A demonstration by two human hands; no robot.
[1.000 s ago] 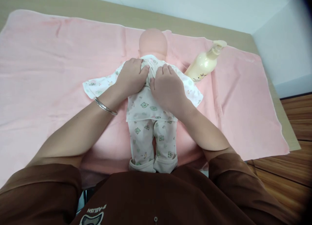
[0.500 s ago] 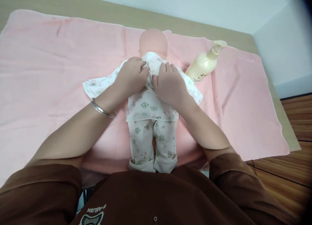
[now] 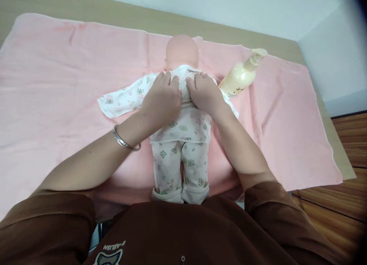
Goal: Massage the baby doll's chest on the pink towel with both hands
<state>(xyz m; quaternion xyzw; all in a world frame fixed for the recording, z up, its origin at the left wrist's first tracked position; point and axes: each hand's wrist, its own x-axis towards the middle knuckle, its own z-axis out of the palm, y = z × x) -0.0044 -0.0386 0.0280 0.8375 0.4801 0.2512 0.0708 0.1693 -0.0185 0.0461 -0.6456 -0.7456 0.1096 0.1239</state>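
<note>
Baby doll (image 3: 182, 52): lies lengthwise in the middle of a pink towel (image 3: 57, 85), head away from the person and feet toward them. No face shows, so it appears to be lying face down.

Printed top (image 3: 186, 129): on the doll's body, its hem lying over the waist of the trousers (image 3: 166, 165). Its outstretched sleeve (image 3: 120, 98) lies flat on the towel on the left side of the view.

Trousers: on both legs, with the folded foot ends (image 3: 166, 196) lying neatly side by side near the towel's near edge.

Left hand (image 3: 162, 102): spread on the top's upper part, beside the neck, with a bangle (image 3: 124, 140) on the wrist.

Right hand (image 3: 205, 93): spread on the other side of the neck, apart from the left hand, with a narrow strip of cloth between them. Neither clearly shows a pinch or a grip.

Done so far: top and trousers are on the doll.

Unsettled: fabric stands in creases near the neck.

Hidden: the neckline, any fastenings and most of the other sleeve lie under or beyond the hands, so how they sit cannot be told.

Pump bottle (image 3: 239, 77): lies on the towel, just beside the doll's shoulder; its label is too small to read.
</note>
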